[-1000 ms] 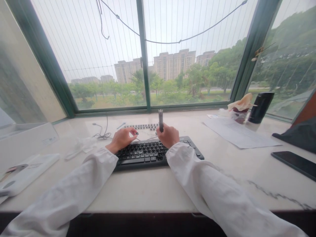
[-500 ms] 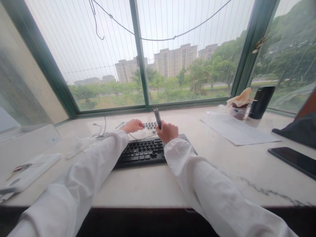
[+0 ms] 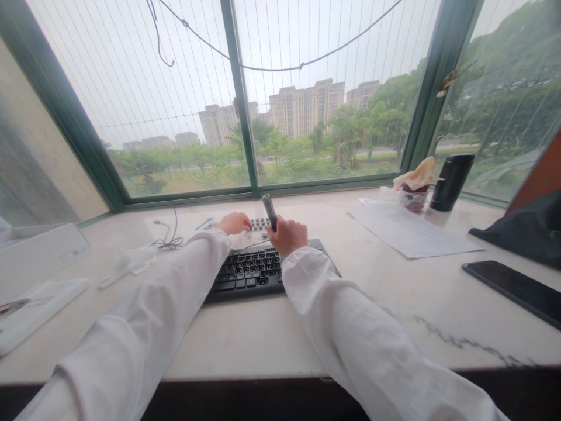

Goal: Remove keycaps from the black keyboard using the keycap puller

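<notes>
Head view | black keyboard (image 3: 252,273) lies on the pale counter (image 3: 249,342) | left hand (image 3: 234,223) at its eleven o'clock, fingers bent at the small dark keycaps (image 3: 262,223); from here I can't tell whether it pinches one | right hand (image 3: 289,235), one o'clock, fisted round a dark tool (image 3: 269,211) leaning toward eleven | phone (image 3: 512,287) at three

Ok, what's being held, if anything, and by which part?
The right grip holds a slim dark tool by its lower part, upper end sticking up. The left grip is at the keycaps; whether it holds one cannot be told.
</notes>
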A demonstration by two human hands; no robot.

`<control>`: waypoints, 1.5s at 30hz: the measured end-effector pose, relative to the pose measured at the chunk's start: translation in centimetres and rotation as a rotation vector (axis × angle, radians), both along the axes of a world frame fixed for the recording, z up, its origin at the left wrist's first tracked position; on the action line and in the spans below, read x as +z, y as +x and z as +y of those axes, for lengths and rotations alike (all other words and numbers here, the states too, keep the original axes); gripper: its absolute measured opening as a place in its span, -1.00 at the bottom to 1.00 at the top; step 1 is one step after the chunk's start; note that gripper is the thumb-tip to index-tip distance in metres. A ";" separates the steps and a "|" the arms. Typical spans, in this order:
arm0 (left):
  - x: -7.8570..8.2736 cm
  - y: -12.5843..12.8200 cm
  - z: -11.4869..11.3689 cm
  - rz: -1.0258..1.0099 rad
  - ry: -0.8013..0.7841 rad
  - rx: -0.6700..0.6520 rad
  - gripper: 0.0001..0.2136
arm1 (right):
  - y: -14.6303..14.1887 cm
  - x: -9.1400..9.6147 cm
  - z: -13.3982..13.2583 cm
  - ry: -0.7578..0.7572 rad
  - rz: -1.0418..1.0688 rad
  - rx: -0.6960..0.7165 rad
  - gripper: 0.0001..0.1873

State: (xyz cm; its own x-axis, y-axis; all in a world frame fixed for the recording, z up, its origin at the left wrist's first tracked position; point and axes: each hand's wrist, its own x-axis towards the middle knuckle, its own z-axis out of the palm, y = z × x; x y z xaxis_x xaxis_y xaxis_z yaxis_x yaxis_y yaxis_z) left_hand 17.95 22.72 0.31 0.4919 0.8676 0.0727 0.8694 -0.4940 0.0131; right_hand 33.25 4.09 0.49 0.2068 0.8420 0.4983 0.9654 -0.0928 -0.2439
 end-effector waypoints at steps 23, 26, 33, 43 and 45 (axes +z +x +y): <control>0.1 -0.6 -0.3 0.028 0.046 -0.059 -0.73 | -0.2 0.2 -0.3 -0.038 -0.002 -0.014 -0.63; -0.2 -0.4 -0.2 0.029 0.044 -0.065 -0.73 | -0.2 0.1 -0.2 -0.038 -0.013 -0.028 -0.64; -0.3 -0.4 -0.1 0.034 0.049 -0.066 -0.76 | 0.0 -0.2 0.2 -0.024 -0.014 -0.009 -0.62; -0.5 -0.4 -0.1 0.031 0.058 -0.063 -0.74 | 0.0 -0.2 0.1 -0.036 -0.014 -0.003 -0.62; -0.5 -0.3 -0.2 0.031 0.061 -0.063 -0.73 | -0.1 -0.1 0.0 -0.033 -0.017 -0.012 -0.63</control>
